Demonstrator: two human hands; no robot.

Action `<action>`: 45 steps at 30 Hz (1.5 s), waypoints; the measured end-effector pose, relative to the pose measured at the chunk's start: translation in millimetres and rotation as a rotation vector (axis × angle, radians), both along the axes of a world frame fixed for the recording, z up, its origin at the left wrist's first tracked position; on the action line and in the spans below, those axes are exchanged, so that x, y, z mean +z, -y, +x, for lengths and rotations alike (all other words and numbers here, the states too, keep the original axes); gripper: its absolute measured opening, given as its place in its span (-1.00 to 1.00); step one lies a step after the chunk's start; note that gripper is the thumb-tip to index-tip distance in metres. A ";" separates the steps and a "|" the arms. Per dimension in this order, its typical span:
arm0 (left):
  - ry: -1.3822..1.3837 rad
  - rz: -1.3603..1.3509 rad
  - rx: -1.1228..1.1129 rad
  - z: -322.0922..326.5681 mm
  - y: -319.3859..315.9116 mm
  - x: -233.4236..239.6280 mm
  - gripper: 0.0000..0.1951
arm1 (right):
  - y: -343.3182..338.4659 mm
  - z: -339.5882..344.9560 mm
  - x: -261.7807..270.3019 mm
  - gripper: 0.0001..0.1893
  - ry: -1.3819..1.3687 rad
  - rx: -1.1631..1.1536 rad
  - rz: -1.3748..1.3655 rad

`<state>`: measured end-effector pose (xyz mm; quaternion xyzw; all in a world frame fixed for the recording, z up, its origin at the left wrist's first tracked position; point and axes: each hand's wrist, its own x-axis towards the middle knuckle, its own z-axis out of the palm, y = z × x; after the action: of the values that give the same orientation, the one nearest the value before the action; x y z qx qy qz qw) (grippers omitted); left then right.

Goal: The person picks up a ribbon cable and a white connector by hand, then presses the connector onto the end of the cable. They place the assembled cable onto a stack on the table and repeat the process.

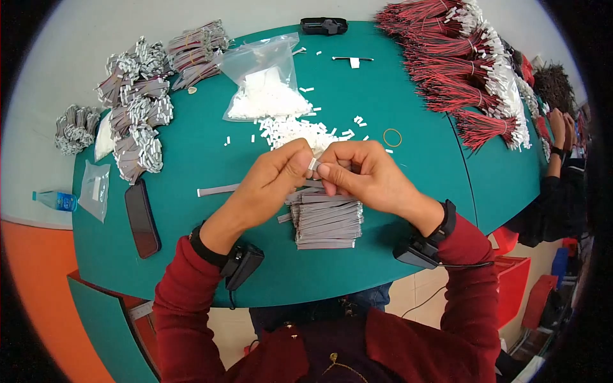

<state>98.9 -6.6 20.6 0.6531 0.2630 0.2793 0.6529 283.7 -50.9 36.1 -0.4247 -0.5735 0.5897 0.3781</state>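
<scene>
Between the fingertips of both hands is a white plastic connector housing (313,164) at the end of a grey ribbon cable. My left hand (280,174) pinches the connector side. The cable just beside it is gripped by thumb and forefinger of my right hand (361,172). Below the hands lies a stack of grey flat ribbon cables (328,222), and one loose cable (218,190) sticks out to the left. A loose pile of small white connector housings (299,131) spreads just beyond my fingers. Much of the held cable is hidden by my hands.
A clear bag of white housings (268,95) stands behind the pile. Bundled grey cables (143,110) and a smartphone (142,219) are at left, red-and-black wire bundles (455,72) at right. A rubber band (392,138) lies on the green table (421,177). Another person's hands (562,127) are at far right.
</scene>
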 end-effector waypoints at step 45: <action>-0.835 0.490 0.584 -187.3 -6.9 -26.5 -0.65 | -9.6 7.0 -24.2 -0.90 0.744 0.100 0.679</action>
<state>-88.4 0.4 -5.9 0.7406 0.5964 0.2193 0.2183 290.7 -41.3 11.9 -0.4311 -0.8485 0.1961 0.2361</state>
